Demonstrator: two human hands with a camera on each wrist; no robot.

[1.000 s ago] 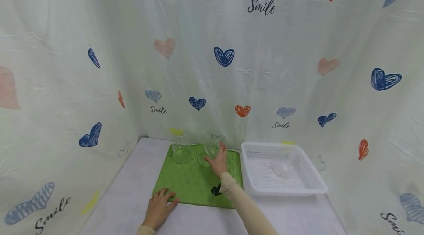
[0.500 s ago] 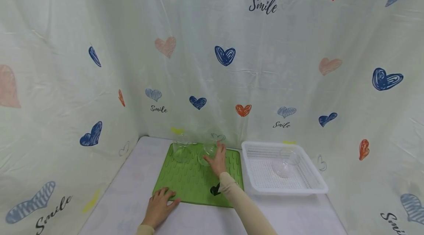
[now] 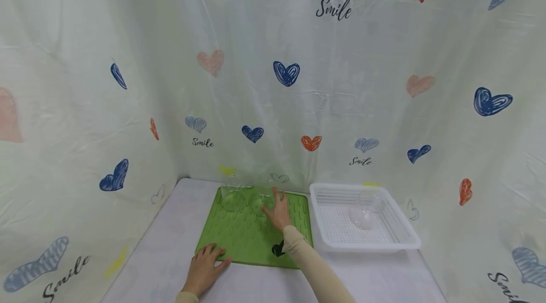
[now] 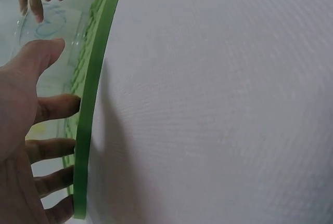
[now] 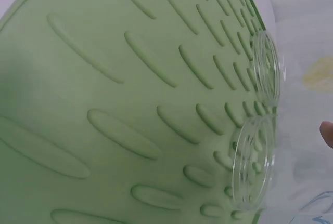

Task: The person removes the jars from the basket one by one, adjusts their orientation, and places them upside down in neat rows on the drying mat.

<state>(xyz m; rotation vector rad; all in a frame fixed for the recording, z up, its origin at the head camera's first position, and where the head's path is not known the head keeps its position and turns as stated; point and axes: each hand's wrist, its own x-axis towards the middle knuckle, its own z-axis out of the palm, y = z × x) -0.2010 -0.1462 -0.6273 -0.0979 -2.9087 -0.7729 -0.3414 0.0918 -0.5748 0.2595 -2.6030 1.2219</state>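
Observation:
Two clear cups stand rim-down side by side near the far edge of the green mat (image 3: 243, 241). My right hand (image 3: 279, 213) is at the right-hand clear cup (image 3: 260, 202), holding its side with the thumb in front and the fingers to the right. The left-hand clear cup (image 3: 232, 198) stands apart from it. In the right wrist view, only one fingertip (image 5: 327, 133) shows beside the cups. My left hand (image 3: 204, 267) rests spread at the mat's near left corner, its fingertips touching the mat edge (image 4: 86, 151) in the left wrist view.
A white perforated basket (image 3: 328, 241) stands right of the mat, with a clear cup (image 3: 362, 215) inside. A white cloth (image 3: 162, 246) covers the table. A heart-printed curtain (image 3: 264, 104) closes off the back and both sides.
My right hand has shifted a little to the left and nearer, along with the right-hand cup, which now looks more upright. The left hand stays on the mat corner.

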